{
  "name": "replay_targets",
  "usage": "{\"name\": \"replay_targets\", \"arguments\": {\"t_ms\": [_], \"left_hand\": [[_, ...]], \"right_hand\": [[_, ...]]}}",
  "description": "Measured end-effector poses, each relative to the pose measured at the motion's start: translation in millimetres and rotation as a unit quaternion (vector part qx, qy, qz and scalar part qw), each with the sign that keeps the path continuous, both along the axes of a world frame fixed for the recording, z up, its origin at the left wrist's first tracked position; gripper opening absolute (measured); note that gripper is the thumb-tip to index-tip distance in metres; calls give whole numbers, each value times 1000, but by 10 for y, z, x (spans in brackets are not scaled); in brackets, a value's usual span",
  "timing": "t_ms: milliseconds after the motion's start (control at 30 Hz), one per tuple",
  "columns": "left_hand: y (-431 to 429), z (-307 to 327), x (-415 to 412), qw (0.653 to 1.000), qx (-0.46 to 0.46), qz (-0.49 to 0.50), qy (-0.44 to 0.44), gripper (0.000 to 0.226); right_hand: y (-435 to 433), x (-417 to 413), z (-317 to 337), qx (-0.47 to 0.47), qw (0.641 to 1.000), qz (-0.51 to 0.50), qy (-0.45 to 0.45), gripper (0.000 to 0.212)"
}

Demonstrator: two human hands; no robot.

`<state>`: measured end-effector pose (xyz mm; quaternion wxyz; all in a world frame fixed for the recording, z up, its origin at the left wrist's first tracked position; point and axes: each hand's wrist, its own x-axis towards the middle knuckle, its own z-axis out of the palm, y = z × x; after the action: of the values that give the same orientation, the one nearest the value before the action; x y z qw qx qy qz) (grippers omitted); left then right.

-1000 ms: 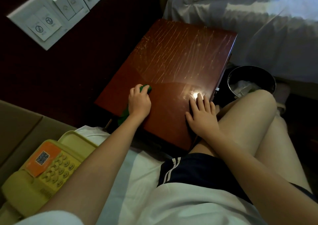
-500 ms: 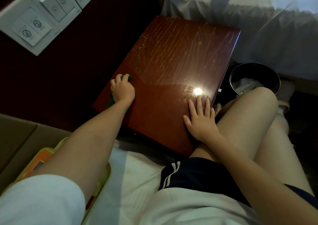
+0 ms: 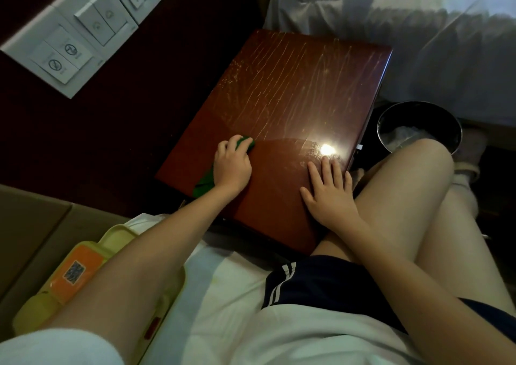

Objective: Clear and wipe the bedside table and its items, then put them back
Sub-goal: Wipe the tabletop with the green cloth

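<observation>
- The brown table (image 3: pixel 293 91) stands beside the bed (image 3: pixel 418 29).
- The left hand (image 3: pixel 231 166) presses a green cloth (image 3: pixel 205 181) on the table, fingers curled round it.
- The right hand (image 3: pixel 329 194) lies flat on the table, fingers straight, holding nothing.
- A yellow phone (image 3: pixel 83 272) lies by the left arm.

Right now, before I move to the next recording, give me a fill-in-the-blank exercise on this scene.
1. The left hand grips a ____ cloth on the table.
2. The right hand rests on the table, holding ____.
3. The phone lies beneath the ____ forearm.
Missing words: green; nothing; left.
</observation>
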<state>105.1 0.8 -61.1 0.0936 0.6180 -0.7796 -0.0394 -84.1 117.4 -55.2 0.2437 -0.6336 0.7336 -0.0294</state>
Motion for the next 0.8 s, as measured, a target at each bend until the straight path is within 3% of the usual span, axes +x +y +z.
{"name": "replay_targets", "arguments": {"t_ms": [100, 300, 567, 667, 800], "left_hand": [[232, -8, -109, 999, 5, -39, 6, 40], [760, -23, -301, 978, -6, -210, 5, 44], [441, -9, -51, 939, 30, -342, 7, 42], [197, 10, 92, 951, 33, -308, -1, 43], [-223, 55, 309, 988, 17, -153, 12, 40]], "right_hand": [[-1, -9, -9, 0, 1000, 0, -6, 63], [6, -8, -24, -11, 1000, -1, 3, 63], [2, -21, -24, -13, 1000, 3, 3, 64], [-7, -25, -26, -8, 1000, 1, -3, 64], [-18, -13, -25, -11, 1000, 1, -5, 63]]}}
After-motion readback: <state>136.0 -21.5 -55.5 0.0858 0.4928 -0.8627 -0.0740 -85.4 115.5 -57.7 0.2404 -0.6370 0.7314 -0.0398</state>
